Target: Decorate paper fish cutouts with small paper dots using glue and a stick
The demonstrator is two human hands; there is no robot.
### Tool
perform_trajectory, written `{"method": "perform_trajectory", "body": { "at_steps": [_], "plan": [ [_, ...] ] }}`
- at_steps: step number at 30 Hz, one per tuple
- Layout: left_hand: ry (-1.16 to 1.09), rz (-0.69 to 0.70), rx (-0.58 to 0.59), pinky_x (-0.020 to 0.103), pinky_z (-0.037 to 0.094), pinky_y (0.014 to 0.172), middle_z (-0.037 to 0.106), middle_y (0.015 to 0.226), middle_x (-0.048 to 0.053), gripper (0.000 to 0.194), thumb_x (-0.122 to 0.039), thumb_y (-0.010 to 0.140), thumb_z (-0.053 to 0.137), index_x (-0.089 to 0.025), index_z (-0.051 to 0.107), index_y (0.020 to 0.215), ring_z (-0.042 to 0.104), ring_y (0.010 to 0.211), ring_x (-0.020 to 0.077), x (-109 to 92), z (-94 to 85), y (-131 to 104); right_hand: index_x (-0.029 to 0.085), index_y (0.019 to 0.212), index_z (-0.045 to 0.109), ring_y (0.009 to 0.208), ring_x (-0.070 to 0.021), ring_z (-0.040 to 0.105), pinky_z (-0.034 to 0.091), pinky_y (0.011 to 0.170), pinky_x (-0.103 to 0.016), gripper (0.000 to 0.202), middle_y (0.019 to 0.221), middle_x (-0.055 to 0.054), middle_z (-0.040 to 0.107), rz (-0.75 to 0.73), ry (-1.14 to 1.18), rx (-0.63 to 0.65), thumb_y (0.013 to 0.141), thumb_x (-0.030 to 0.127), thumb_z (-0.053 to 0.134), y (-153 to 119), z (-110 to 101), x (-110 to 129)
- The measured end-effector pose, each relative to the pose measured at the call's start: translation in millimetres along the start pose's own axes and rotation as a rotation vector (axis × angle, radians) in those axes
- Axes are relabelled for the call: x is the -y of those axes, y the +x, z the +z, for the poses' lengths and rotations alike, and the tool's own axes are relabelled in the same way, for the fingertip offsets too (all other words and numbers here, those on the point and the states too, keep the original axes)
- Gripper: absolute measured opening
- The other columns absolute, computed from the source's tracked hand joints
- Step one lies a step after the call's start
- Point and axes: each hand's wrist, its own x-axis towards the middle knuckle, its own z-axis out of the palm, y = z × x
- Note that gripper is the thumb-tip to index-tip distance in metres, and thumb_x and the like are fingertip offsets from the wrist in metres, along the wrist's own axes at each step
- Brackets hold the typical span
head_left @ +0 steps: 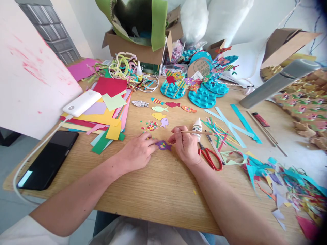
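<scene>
A purple paper fish (164, 145) with a pale, multicoloured patch in its middle lies flat on the table between my hands. The fingertips of my left hand (139, 149) rest at its left edge, fingers stretched out. My right hand (184, 144) is closed round a thin wooden stick (196, 132), whose long end points right; its working tip is hidden by the fingers. Just beyond my left hand sits a small heap of coloured paper bits (151, 126). Several finished-looking paper fish, among them a yellow fish (158, 116) and a lilac fish (164, 122), lie farther back.
Right of my right hand are a white glue bottle (197, 128), red-handled scissors (211, 158) and paper strips (224, 126). Stacked coloured paper (112, 86), a power bank (81, 102) and a phone (48, 160) lie left. Paper scraps (278, 183) cover the right; blue egg-tray pieces (201, 97) stand behind.
</scene>
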Motion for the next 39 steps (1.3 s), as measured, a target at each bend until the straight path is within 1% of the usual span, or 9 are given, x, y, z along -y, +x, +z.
{"method": "perform_trajectory", "body": {
  "at_steps": [4,9,16,21,27,30,33,36,39],
  "plan": [
    [0.023,-0.023,-0.002,0.041,0.049,0.096,0.064,0.109,0.008,0.029,-0.009,0.083,0.056,-0.015,0.069,0.108,0.051,0.107,0.0258,0,0.3,0,0.02,0.084,0.057,0.052,-0.0158,0.066,0.044,0.053,-0.025,0.033,0.06,-0.002,0.068,-0.038,-0.175,0.084,0.101,0.035,0.033,1,-2,3],
    [0.021,-0.021,0.022,0.041,0.049,0.094,0.065,0.105,0.008,0.03,-0.009,0.082,0.057,-0.014,0.069,0.11,0.051,0.104,0.0252,1,2.1,0,0.018,0.085,0.057,0.054,-0.0172,0.066,0.04,0.053,-0.024,0.035,0.061,-0.005,0.068,-0.055,-0.321,0.109,0.101,0.034,0.03,2,0,2],
    [0.04,-0.022,0.014,0.041,0.049,0.094,0.067,0.11,0.009,0.032,-0.009,0.083,0.057,-0.013,0.067,0.113,0.051,0.104,0.0255,2,3.4,-1,0.019,0.086,0.058,0.047,-0.0146,0.061,0.039,0.052,-0.023,0.034,0.055,-0.001,0.064,-0.026,-0.32,0.095,0.101,0.036,0.033,1,0,3],
    [0.025,-0.04,-0.006,0.04,0.048,0.095,0.066,0.119,0.007,0.043,-0.007,0.081,0.056,-0.012,0.061,0.123,0.051,0.108,0.0262,1,4.0,-1,0.019,0.086,0.058,0.045,-0.0137,0.059,0.039,0.05,-0.022,0.038,0.052,-0.001,0.062,-0.027,-0.265,0.113,0.101,0.038,0.029,-1,1,6],
    [0.006,-0.063,-0.016,0.042,0.045,0.101,0.064,0.12,0.009,0.046,-0.006,0.082,0.053,-0.01,0.057,0.127,0.049,0.114,0.0268,-1,2.7,0,0.019,0.083,0.056,0.045,-0.0133,0.06,0.04,0.049,-0.023,0.036,0.054,-0.001,0.063,-0.044,-0.213,0.111,0.101,0.037,0.031,-2,0,7],
    [-0.003,-0.07,0.002,0.042,0.047,0.097,0.061,0.114,0.01,0.039,-0.011,0.084,0.054,-0.014,0.06,0.123,0.05,0.109,0.0264,-6,-0.5,0,0.02,0.084,0.055,0.047,-0.0137,0.062,0.042,0.051,-0.023,0.032,0.057,-0.001,0.065,-0.035,-0.169,0.059,0.101,0.036,0.032,-2,-1,7],
    [-0.01,-0.067,0.026,0.043,0.049,0.088,0.059,0.104,0.01,0.034,-0.024,0.091,0.053,-0.02,0.061,0.124,0.051,0.101,0.0263,-13,-2.9,1,0.021,0.085,0.054,0.049,-0.0137,0.063,0.043,0.051,-0.024,0.029,0.06,-0.001,0.068,-0.022,-0.129,0.019,0.1,0.035,0.034,-1,-1,5],
    [-0.01,-0.035,0.03,0.044,0.048,0.086,0.057,0.103,0.01,0.039,-0.038,0.093,0.053,-0.023,0.059,0.129,0.051,0.098,0.0268,-19,-1.5,0,0.021,0.081,0.054,0.048,-0.0135,0.062,0.043,0.05,-0.024,0.031,0.061,-0.001,0.069,-0.003,-0.125,0.01,0.1,0.035,0.034,0,-1,5],
    [-0.017,-0.018,0.029,0.044,0.048,0.085,0.057,0.103,0.011,0.042,-0.043,0.093,0.052,-0.025,0.059,0.13,0.05,0.098,0.0279,-22,2.5,-1,0.021,0.079,0.054,0.047,-0.0132,0.061,0.043,0.051,-0.025,0.032,0.061,-0.001,0.068,0.006,-0.118,0.007,0.1,0.035,0.034,1,-1,6]
  ]
}}
